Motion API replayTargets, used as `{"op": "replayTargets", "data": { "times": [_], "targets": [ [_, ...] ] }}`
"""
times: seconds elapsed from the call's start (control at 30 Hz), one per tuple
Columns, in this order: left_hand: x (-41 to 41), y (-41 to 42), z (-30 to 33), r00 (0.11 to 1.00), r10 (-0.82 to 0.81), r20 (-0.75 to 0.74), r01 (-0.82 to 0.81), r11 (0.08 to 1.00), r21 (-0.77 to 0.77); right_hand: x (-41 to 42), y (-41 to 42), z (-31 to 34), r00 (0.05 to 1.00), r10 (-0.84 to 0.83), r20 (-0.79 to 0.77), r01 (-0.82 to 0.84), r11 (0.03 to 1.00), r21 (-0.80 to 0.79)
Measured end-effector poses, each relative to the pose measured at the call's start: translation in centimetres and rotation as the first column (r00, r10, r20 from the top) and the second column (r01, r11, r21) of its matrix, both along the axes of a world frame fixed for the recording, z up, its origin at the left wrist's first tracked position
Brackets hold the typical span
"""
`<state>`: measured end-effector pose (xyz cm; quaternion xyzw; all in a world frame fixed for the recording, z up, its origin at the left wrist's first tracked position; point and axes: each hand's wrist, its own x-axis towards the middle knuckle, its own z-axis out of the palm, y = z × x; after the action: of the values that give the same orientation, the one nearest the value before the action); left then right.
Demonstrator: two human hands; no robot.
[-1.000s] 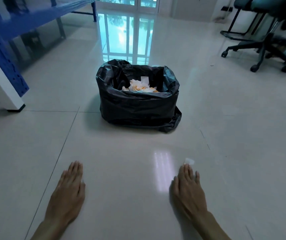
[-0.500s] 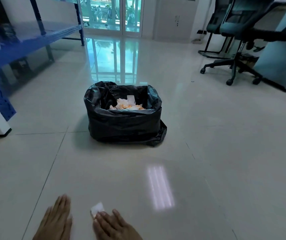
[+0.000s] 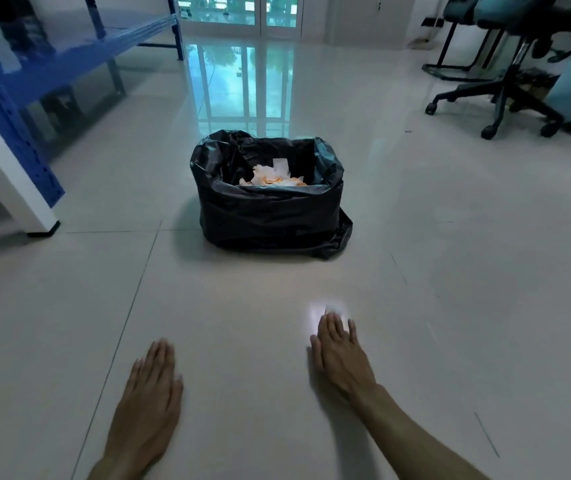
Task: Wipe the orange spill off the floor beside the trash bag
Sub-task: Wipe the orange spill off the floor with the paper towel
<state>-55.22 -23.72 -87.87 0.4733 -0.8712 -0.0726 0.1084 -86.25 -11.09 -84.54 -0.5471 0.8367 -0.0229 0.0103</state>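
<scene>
A black trash bag point(image 3: 270, 216) stands open on the pale tiled floor, with white and orange-stained tissues point(image 3: 273, 176) inside. My right hand point(image 3: 341, 351) lies flat on the floor in front of the bag, fingers pressing a small white tissue point(image 3: 336, 308) that shows, blurred, past my fingertips. My left hand point(image 3: 152, 393) rests palm down on the tile to the left, fingers apart, holding nothing. No orange spill shows on the floor around my hands.
A blue metal shelf point(image 3: 17, 98) with a white post stands at the left. Office chairs on castors point(image 3: 505, 81) stand at the back right. Glass doors point(image 3: 242, 12) are at the far end. A tile seam point(image 3: 131, 306) runs past my left hand.
My right hand slid the tissue left beside my left hand, then back right and forward. The view has shifted, so the bag sits more central.
</scene>
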Motion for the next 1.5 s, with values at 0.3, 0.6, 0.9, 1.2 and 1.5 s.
{"op": "replayTargets", "data": {
  "times": [0.3, 0.6, 0.9, 1.2, 1.5],
  "targets": [
    [-0.4, 0.0, 1.3, 0.995, 0.047, 0.084, -0.049, 0.999, 0.021, 13.7, -6.3, -1.8, 0.767, 0.631, 0.117, -0.627, 0.776, -0.071],
    [-1.8, -3.1, 1.6, 0.997, 0.037, 0.072, -0.041, 0.998, 0.041, -0.4, -5.3, -0.2, 0.986, 0.154, 0.064, -0.154, 0.988, -0.013],
    [-1.7, -3.5, 1.5, 0.998, 0.046, 0.037, -0.049, 0.996, 0.071, -3.8, -5.6, 0.4, 0.982, -0.065, 0.179, 0.051, 0.995, 0.085],
    [-1.5, -3.8, 1.5, 0.999, 0.042, 0.025, -0.044, 0.997, 0.069, 14.0, -8.7, -1.4, 0.771, 0.621, 0.142, -0.610, 0.784, -0.119],
    [-1.6, -3.3, 1.5, 0.999, 0.036, 0.037, -0.038, 0.998, 0.055, -1.2, -1.7, -0.5, 0.995, 0.056, 0.086, -0.054, 0.998, -0.024]
  ]
}}
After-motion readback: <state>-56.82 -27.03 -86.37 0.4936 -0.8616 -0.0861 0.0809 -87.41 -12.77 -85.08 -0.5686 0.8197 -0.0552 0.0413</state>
